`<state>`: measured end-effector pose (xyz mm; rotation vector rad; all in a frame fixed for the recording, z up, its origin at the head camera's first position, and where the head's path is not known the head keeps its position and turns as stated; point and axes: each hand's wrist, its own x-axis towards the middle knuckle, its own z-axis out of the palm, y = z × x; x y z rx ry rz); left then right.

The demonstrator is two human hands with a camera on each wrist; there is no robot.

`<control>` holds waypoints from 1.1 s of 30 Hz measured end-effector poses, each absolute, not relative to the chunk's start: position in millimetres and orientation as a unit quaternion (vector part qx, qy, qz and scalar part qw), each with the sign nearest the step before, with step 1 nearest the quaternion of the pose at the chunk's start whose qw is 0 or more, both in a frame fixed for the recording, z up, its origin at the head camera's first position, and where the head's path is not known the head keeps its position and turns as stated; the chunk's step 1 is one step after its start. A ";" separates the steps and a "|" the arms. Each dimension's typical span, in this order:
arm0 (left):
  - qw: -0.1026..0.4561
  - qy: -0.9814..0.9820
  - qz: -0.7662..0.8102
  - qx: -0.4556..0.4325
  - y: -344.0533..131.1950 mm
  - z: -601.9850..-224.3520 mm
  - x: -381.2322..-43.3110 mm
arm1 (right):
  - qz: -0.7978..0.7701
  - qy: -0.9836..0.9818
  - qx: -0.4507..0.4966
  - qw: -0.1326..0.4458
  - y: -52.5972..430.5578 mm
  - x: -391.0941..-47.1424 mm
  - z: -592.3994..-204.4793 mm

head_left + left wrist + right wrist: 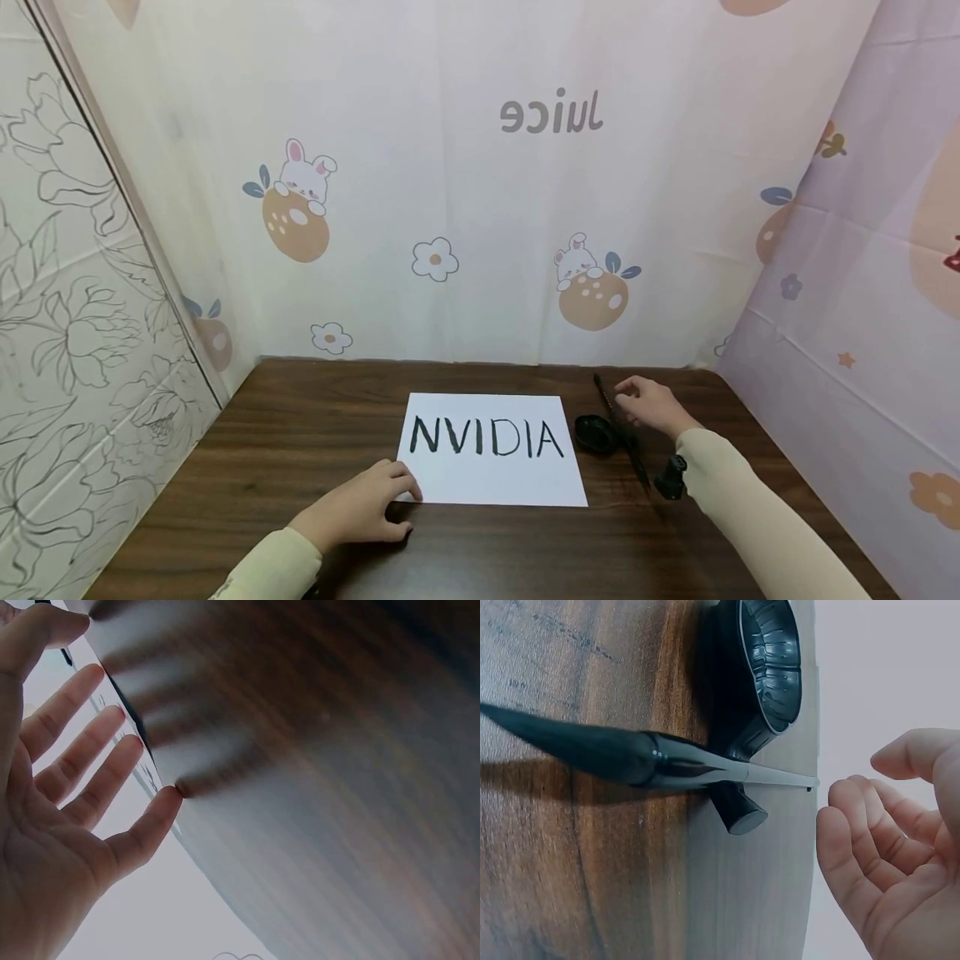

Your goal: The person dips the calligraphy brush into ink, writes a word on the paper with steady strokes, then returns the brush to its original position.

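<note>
A white sheet of paper (495, 487) lies on the table with "NVIDIA" lettered in dark strokes. My left hand (360, 506) rests at its lower left corner, fingers spread and fingertips down, as the left wrist view also shows. To the right of the sheet is a black ink dish (595, 435) with a fluted inside. A writing brush (682, 761) lies across the dish's short side arm, its dark pointed tip toward the near side. Just right of the brush hovers my right hand (655, 404), its fingers loosely bent and holding nothing.
The dark wood table (315, 417) meets a printed curtain (450, 183) at the back. More patterned cloth hangs on the left and right sides. A small black device (671, 477) sits at the right wrist.
</note>
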<state>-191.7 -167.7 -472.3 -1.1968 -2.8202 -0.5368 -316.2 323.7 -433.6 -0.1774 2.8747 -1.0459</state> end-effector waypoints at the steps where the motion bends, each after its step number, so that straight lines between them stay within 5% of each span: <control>1: 0.017 -0.906 -0.172 -0.385 -167.5 -472.5 -192.1 | -0.343 0.937 -0.058 0.037 324.0 -315.9 -433.9; 33: 0.045 -0.913 -0.194 -0.357 -175.6 -468.6 -199.3 | -0.383 0.920 -0.079 -0.025 311.4 -296.9 -434.9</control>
